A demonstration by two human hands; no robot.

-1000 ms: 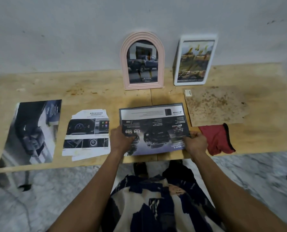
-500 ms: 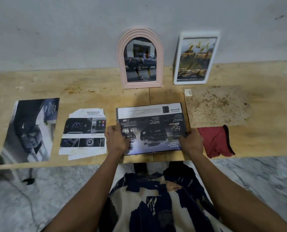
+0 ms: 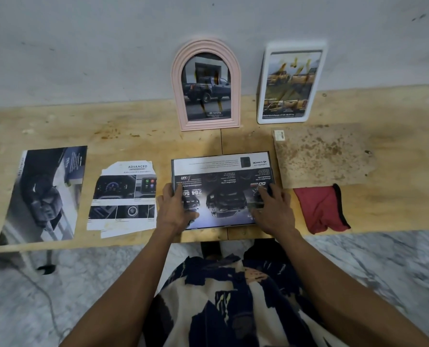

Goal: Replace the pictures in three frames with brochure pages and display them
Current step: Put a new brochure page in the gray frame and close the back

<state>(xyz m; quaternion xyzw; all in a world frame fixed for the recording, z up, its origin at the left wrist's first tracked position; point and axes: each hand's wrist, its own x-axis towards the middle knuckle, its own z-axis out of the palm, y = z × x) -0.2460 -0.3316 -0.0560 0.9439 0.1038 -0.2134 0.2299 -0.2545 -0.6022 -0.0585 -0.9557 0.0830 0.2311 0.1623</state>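
2 frames [image 3: 206,83] lean on grey wall [image 3: 83,46], wooden table [image 3: 133,126].

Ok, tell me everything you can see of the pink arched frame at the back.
The pink arched frame has a ribbed, stepped border, plastic by its look, with a flat base and rounded top. It stands upright on the wooden table, its back at the grey wall, left of the white rectangular frame. Inside is a brochure page showing a dark pickup truck with a Toyota logo below. Glare streaks show on its front. Neither of the hands touches it.
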